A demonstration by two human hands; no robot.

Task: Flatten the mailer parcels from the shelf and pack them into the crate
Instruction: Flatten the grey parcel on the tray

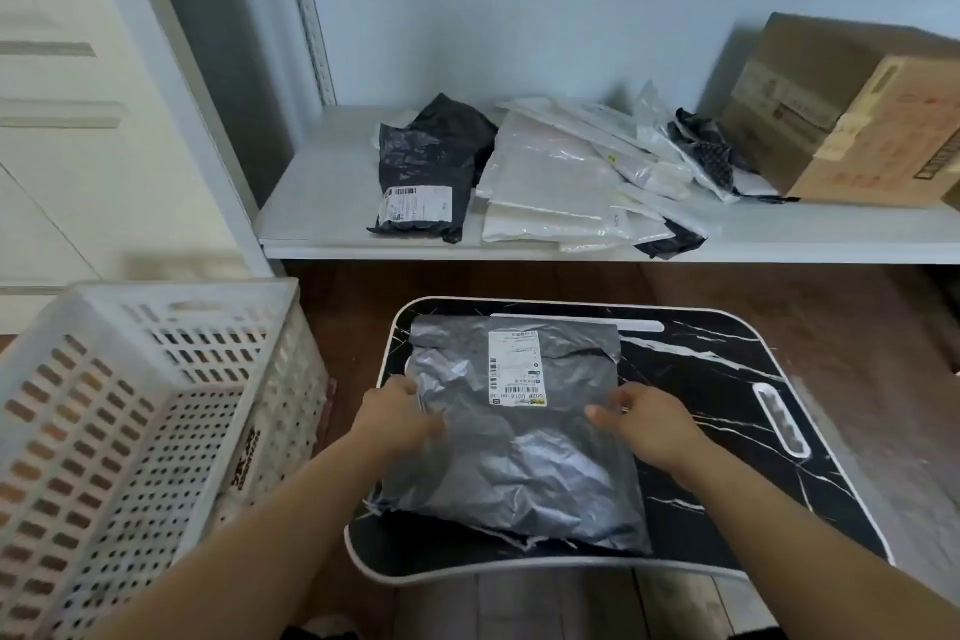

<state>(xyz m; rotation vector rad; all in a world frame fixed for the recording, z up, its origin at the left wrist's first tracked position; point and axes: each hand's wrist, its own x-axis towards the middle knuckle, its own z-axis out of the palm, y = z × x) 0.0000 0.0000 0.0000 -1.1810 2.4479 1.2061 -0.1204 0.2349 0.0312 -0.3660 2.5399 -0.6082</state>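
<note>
A crumpled grey mailer parcel (519, 452) with a white shipping label lies on a black marble-patterned lap table (737, 483) in front of me. My left hand (397, 413) grips the parcel's left edge with curled fingers. My right hand (641, 424) grips its right edge, fingers curled onto the plastic. On the white shelf (322, 208) behind lie a black mailer (431, 172) and a heap of several white and clear mailers (566, 182). The white perforated crate (130, 431) stands at my left, close to the table.
A cardboard box (852, 120) sits at the shelf's right end, with a dark crumpled bag (706, 146) beside it. A white cabinet door (57, 120) is at the far left. Dark wooden floor (831, 327) runs under the shelf and table.
</note>
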